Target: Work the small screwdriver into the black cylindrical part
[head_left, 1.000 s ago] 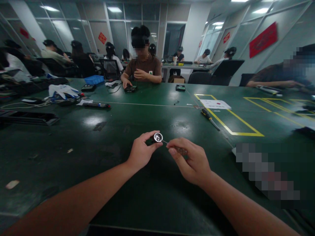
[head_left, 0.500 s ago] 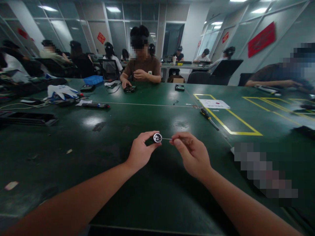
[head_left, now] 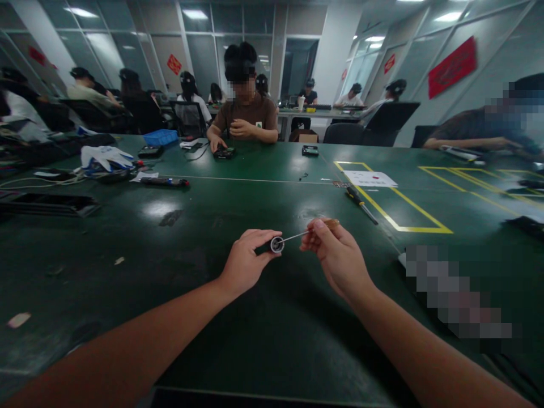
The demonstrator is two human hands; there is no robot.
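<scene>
My left hand (head_left: 247, 262) is closed, thumb and fingers pinching a small round cylinder (head_left: 277, 244) by its sides. The cylinder has a dark body and a silvery rim, and its hollow end faces me; what lies deep inside is too small to make out. My right hand (head_left: 338, 252) grips a thin screwdriver (head_left: 296, 236) with an amber-coloured handle. The metal shaft slants down to the left, and its tip reaches into the cylinder's open end. Both hands are held above the green table (head_left: 238, 345).
Beyond my right hand lies a black-and-yellow screwdriver (head_left: 361, 204), beside yellow tape outlines and a paper sheet (head_left: 369, 179). A pixelated object (head_left: 454, 294) lies at right. White gloves (head_left: 106, 158), a pen-like tool (head_left: 165, 182) and a blue basket (head_left: 160, 137) are at left. A co-worker (head_left: 244, 113) sits opposite.
My right hand has turned and risen slightly, so the screwdriver, level before, now slants and its amber handle shows. The cylinder has shifted a little right and down in my left hand.
</scene>
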